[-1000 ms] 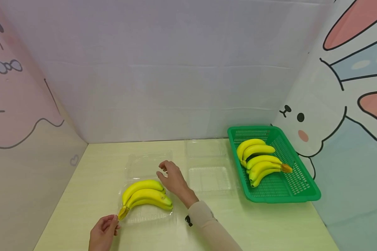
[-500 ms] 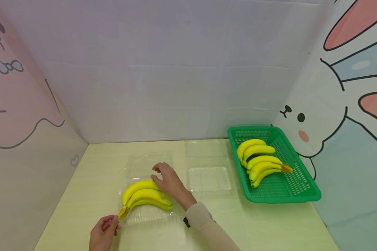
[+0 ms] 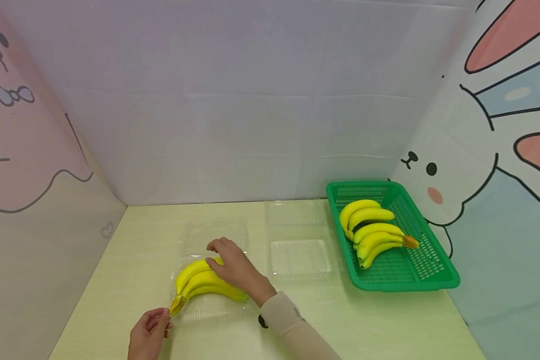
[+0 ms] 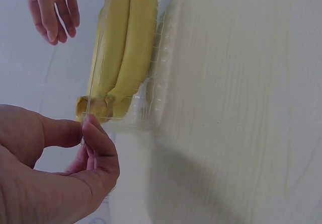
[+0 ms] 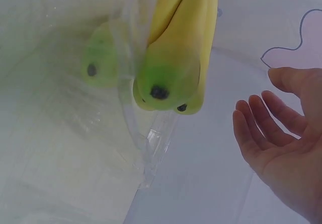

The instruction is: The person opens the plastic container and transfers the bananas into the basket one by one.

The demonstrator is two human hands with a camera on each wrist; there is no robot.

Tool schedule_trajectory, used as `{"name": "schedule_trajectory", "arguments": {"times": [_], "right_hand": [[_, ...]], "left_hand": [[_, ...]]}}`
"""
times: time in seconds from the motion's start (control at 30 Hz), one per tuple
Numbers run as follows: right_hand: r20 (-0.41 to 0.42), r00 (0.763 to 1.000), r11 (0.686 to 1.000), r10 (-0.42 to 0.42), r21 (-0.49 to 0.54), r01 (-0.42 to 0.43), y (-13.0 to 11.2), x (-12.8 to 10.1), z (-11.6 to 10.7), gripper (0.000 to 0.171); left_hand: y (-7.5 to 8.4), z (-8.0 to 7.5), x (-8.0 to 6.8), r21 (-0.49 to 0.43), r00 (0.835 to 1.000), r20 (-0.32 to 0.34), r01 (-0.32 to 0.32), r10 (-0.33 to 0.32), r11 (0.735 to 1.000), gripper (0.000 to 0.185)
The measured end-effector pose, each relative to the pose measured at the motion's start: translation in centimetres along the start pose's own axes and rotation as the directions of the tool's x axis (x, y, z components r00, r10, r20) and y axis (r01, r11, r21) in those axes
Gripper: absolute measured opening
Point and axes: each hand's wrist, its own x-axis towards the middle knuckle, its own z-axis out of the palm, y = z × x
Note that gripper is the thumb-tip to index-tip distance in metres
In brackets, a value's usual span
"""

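A bunch of yellow bananas (image 3: 207,282) lies in the tray of an open clear plastic clamshell box (image 3: 209,311) on the pale table. My left hand (image 3: 164,317) pinches the box's clear front corner beside the banana stem; the left wrist view shows thumb and forefinger (image 4: 93,133) closed on the plastic edge. My right hand (image 3: 213,252) hovers over the far end of the bananas, fingers relaxed, near the box's lid (image 3: 198,232), which lies flat behind. In the right wrist view that hand (image 5: 256,108) is empty, apart from the green banana tips (image 5: 176,78).
A second clear clamshell box (image 3: 299,240) lies open and bare to the right. Further right stands a green plastic basket (image 3: 405,286) holding two more banana bunches (image 3: 371,232). Decorated panels wall in the table (image 3: 378,320) on three sides.
My right hand has slid left, from beside the bananas to above their far end. The left hand has kept its pinch on the box corner.
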Motion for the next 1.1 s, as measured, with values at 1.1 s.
{"name": "schedule_trajectory", "arguments": {"times": [1.1], "right_hand": [[0.125,0.968,0.914,-0.219,-0.322,0.248,-2.4,-0.3,3.6,0.024]], "left_hand": [[0.0,-0.1,0.0,-0.005,1.000,0.010,-0.004,0.004,1.000,0.035]]}}
